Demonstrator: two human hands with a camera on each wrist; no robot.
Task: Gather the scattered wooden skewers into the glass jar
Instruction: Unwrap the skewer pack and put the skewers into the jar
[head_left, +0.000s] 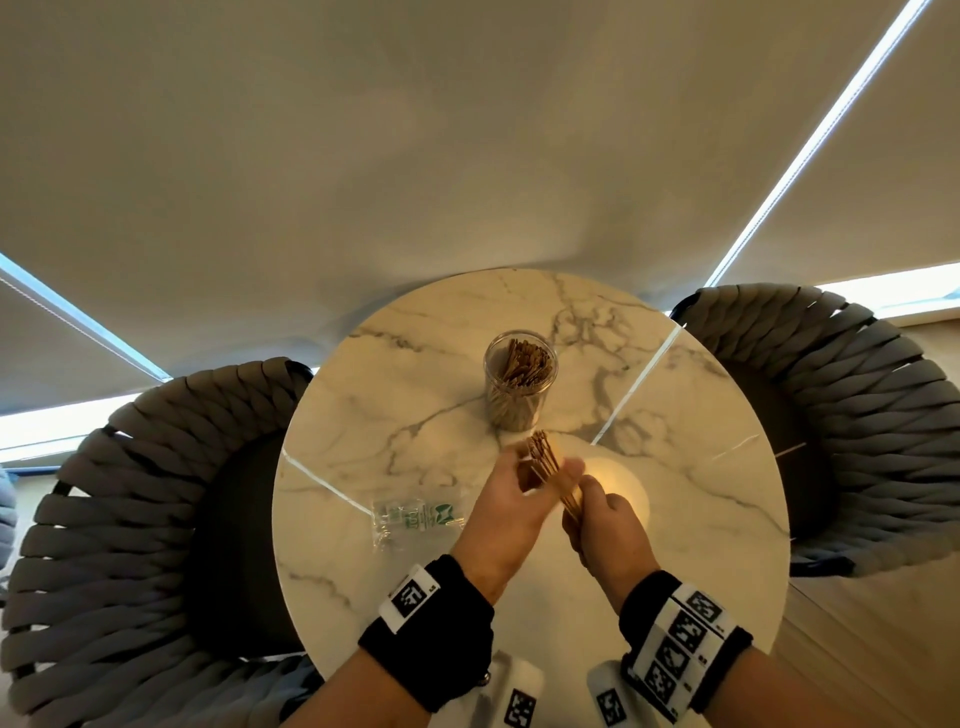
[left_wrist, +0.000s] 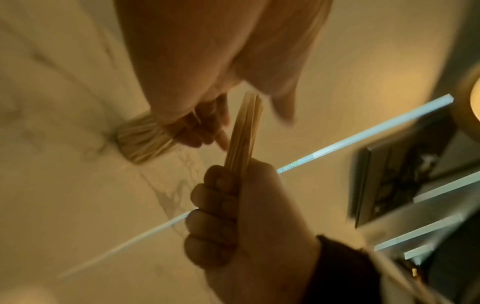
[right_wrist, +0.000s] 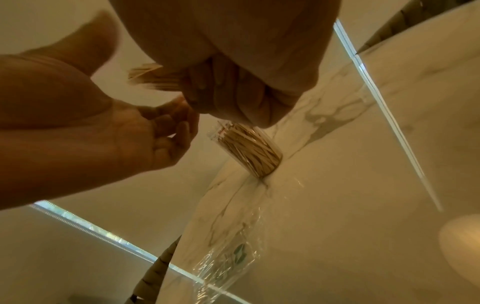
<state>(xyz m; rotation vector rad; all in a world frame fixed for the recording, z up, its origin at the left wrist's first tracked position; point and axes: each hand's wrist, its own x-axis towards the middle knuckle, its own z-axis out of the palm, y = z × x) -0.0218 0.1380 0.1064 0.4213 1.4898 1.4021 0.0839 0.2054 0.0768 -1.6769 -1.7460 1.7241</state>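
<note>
A clear glass jar (head_left: 519, 382) (left_wrist: 140, 142) (right_wrist: 249, 152) stands upright on the round marble table (head_left: 363, 415), packed with wooden skewers. Just in front of it, above the table, my right hand (head_left: 597, 514) (left_wrist: 228, 205) (right_wrist: 221, 88) grips a bundle of skewers (head_left: 545, 457) (left_wrist: 245, 131) (right_wrist: 150, 79) in a fist, the free ends pointing toward the jar. My left hand (head_left: 524, 483) (left_wrist: 215, 127) (right_wrist: 166, 127) is beside the bundle's upper part, palm open and fingers loosely curled, holding nothing. The wrist views are motion-blurred.
A crumpled clear plastic wrapper (head_left: 415, 514) (right_wrist: 226, 265) with green print lies on the table left of my hands. Grey woven chairs stand at the left (head_left: 130, 519) and right (head_left: 857, 415) of the table. A lamp's glow reflects near my right hand.
</note>
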